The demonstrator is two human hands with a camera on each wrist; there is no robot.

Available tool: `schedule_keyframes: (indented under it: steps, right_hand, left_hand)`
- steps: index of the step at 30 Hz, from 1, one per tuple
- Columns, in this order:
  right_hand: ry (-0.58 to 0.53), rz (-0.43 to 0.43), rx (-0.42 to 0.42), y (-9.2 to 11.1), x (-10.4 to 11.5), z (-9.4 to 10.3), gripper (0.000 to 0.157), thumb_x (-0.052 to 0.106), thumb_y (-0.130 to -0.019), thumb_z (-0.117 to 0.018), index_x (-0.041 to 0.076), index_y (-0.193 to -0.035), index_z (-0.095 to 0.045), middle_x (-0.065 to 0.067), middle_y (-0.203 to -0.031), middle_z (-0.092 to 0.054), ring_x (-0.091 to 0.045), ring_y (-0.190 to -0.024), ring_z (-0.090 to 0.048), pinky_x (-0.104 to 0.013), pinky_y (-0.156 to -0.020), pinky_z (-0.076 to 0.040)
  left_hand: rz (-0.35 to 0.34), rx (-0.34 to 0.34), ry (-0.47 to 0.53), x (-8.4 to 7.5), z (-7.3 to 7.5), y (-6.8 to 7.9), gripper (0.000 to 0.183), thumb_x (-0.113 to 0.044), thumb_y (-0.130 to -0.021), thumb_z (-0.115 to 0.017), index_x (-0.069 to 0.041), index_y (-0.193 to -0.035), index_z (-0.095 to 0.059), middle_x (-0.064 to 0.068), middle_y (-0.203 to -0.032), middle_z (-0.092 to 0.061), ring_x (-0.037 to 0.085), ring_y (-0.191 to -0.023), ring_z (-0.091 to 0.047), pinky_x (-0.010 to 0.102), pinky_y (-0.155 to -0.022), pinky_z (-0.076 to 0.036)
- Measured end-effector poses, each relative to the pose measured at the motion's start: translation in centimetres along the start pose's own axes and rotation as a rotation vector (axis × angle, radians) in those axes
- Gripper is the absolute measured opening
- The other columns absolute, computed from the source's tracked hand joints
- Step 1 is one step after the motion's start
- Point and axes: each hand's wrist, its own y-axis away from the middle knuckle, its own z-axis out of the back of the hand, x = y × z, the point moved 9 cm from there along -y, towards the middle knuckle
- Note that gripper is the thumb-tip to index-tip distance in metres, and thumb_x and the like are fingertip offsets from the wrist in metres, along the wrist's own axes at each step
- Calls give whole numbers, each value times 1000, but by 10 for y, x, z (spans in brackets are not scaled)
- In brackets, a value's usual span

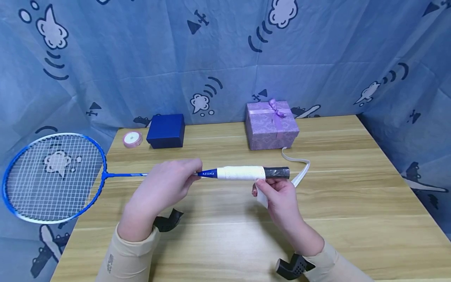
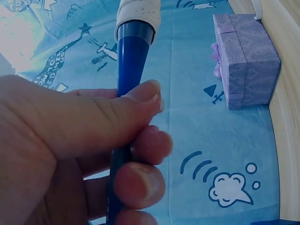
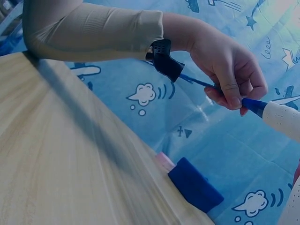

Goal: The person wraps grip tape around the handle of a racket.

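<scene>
A blue and white badminton racket (image 1: 208, 173) is held level, its strung head out past the left table edge. My left hand (image 1: 165, 184) grips it at the shaft and blue cone; the left wrist view shows thumb and fingers curled round the cone (image 2: 133, 58). White perforated grip tape (image 1: 241, 172) covers most of the handle, while the butt end (image 1: 277, 172) shows black. Just under that border, my right hand (image 1: 283, 199) pinches the tape's loose strip (image 1: 262, 198) between thumb and fingers. Some of its fingers are hidden behind the handle.
A narrow white strip (image 1: 303, 161) curls over the table from the purple gift box (image 1: 273, 129) toward my right hand. At the back left are a dark blue box (image 1: 165, 133) and a pink-edged ribbon roll (image 1: 132, 139). Patterned blue cloth hangs behind the wooden table (image 1: 352, 188).
</scene>
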Motion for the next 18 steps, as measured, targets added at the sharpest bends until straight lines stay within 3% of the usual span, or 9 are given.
schedule_keyframes:
  steps: [13, 18]
  right_hand:
    - [-4, 46, 79, 0, 4, -5, 32, -17, -94, -57, 9, -109, -68, 1, -87, -73, -13, -70, -67, -24, -67, -54]
    - [-4, 40, 58, 0, 5, -4, 32, -17, -94, -56, 10, -106, -68, 2, -86, -72, -12, -69, -67, -24, -66, -55]
  left_hand:
    - [-14, -22, -21, -1, 3, 2, 22, -15, -91, -81, -22, -83, -62, -14, -69, -56, 9, -55, -43, 26, -52, -38]
    - [-19, -35, -38, -1, 4, 2, 17, -15, -91, -81, -23, -88, -66, -14, -69, -59, 7, -53, -43, 25, -52, -38]
